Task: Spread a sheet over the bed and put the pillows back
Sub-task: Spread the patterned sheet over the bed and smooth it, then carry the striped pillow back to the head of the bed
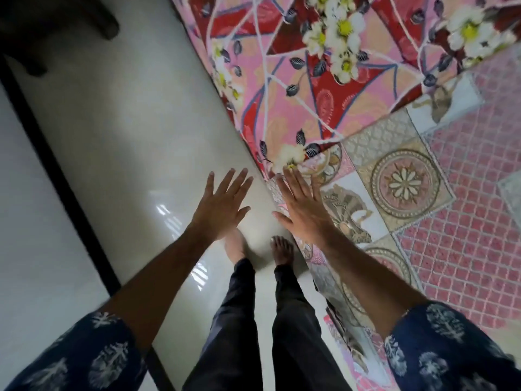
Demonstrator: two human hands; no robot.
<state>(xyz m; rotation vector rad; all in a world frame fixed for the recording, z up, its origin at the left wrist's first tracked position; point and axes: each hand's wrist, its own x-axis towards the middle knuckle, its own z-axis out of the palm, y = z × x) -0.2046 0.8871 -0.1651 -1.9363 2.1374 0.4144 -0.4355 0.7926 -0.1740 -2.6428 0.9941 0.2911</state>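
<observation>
We reach both flat, empty hands, left hand (222, 206) and right hand (303, 203), toward the floral sheet (304, 77) at upper right. Its corner hangs loose; a careless tug could leave the bed (465, 221) partly uncovered.

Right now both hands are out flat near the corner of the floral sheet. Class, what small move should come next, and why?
Probably reach the right hand forward and take the near corner of the floral sheet. Its fingertips are right at that corner, both it and the left hand are open and hold nothing, and the floral sheet stops short, leaving the patterned cover nearer the person exposed. No pillows are in view.
</observation>
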